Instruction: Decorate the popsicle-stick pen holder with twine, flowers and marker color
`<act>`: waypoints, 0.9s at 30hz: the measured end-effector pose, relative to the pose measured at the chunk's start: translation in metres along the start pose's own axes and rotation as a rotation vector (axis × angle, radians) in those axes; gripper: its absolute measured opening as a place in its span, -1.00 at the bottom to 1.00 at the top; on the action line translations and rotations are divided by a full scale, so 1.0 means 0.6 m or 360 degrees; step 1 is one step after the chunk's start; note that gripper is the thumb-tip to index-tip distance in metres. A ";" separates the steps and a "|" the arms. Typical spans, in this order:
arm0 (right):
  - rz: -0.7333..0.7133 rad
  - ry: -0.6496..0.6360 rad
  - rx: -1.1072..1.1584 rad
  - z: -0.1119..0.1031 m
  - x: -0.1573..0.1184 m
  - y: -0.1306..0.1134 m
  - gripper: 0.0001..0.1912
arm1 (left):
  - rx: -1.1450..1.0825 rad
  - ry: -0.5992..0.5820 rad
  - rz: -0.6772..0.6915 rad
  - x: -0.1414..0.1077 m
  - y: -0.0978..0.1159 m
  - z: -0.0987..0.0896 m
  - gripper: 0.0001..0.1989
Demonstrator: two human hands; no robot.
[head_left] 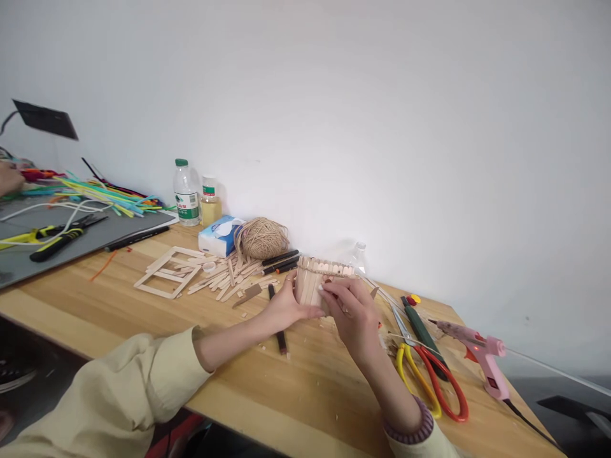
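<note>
A small round holder of upright wooden craft sticks, with twine around its upper part, stands between my hands. My left hand grips its left side and lower front, fingers partly hidden behind it. At its front, my right hand has thumb and index finger pinched near a small white piece against the sticks. Whether the pinch holds that piece or something thinner is too small to tell. A ball of twine lies behind and to the left, beside a blue and white tissue pack.
Loose craft sticks and a stick frame lie left of the holder. Scissors and a pink glue gun are at right. Two bottles stand near the wall. Another person's hand is at far left, by pipe cleaners.
</note>
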State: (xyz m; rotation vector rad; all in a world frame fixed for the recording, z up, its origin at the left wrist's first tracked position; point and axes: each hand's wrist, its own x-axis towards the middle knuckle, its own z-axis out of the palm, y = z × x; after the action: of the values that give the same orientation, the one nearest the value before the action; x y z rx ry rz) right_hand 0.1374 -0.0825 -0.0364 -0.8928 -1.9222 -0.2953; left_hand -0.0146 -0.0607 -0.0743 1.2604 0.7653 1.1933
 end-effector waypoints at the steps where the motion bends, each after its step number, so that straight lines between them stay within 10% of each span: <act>1: 0.0001 0.0027 -0.0015 0.000 0.000 0.000 -0.86 | 0.0006 0.0001 0.0007 0.000 -0.001 0.000 -0.12; 27: -0.0066 0.0102 -0.0203 0.013 -0.009 0.006 -0.85 | 0.0169 0.0089 0.0117 0.010 -0.023 -0.007 0.00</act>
State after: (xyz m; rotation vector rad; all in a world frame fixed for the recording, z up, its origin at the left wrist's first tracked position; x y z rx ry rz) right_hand 0.1360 -0.0781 -0.0453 -0.9166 -1.8803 -0.4701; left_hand -0.0137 -0.0524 -0.0874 1.3572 0.8386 1.2652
